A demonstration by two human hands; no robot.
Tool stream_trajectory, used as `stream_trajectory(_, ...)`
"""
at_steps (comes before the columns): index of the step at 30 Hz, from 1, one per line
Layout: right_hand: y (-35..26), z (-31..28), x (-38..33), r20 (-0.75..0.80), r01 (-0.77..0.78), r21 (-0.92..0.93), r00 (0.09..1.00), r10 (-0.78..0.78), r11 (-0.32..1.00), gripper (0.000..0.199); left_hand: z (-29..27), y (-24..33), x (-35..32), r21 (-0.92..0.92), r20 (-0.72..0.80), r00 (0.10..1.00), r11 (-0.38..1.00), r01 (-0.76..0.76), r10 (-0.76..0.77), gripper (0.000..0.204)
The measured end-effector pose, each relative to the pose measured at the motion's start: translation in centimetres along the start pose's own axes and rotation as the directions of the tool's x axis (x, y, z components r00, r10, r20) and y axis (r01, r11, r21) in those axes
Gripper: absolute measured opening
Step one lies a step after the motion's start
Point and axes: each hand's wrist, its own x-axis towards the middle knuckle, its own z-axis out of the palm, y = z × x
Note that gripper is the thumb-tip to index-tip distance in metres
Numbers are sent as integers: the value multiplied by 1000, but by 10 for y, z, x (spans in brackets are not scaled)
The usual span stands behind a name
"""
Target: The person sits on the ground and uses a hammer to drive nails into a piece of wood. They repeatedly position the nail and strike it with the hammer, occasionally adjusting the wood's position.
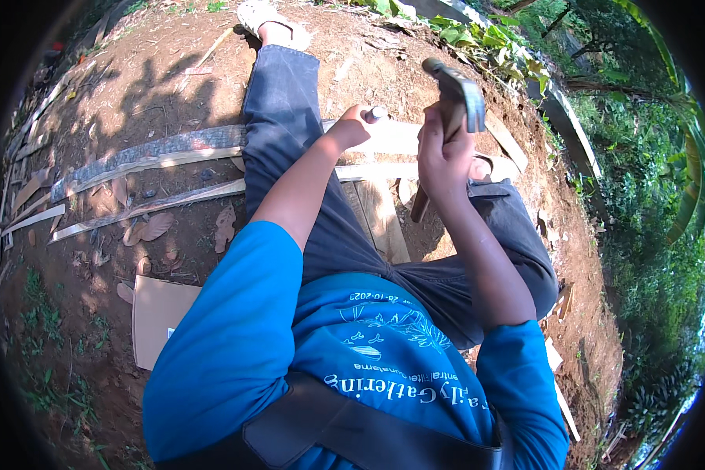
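Note:
My right hand (446, 157) is closed around the wooden handle of a claw hammer (454, 90), raised over the boards with its metal head up. Its handle end sticks out below the fist. My left hand (351, 128) grips an upright chisel-like tool (377, 114); only its round, pale end shows, and the fingers hide the rest. Beneath the hands lies a sunlit pale board (395, 139), crossing under my legs. A bark-edged wood strip (153, 151) shows to the left, and a thinner strip (153, 202) lies nearer to me.
I sit on brown soil with both legs spread, dark trousers (282, 98) around the work. A cardboard sheet (160, 313) lies at my left. Wood offcuts (505, 142) and dry leaves (158, 227) are scattered about. A concrete edge (576, 133) and dense plants (634, 180) border the right side.

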Motion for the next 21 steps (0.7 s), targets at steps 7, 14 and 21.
stream_trajectory(7, -40, -11, -5, -36, -184, 263, 979, 200, 947, 25, -3, 34, -27, -210, 62, 996, 975, 78, -66, 19)
stream_trajectory(14, 78, -9, 2, 204, -274, -167, 930, 305, 947, 32, 1, 28, -18, -390, -10, 1000, 921, -10, 6, 5)
stream_trajectory(21, 7, -60, -59, 241, -663, 237, 748, 618, 710, 31, 36, 29, -86, 461, 108, 959, 841, -282, 263, 13)
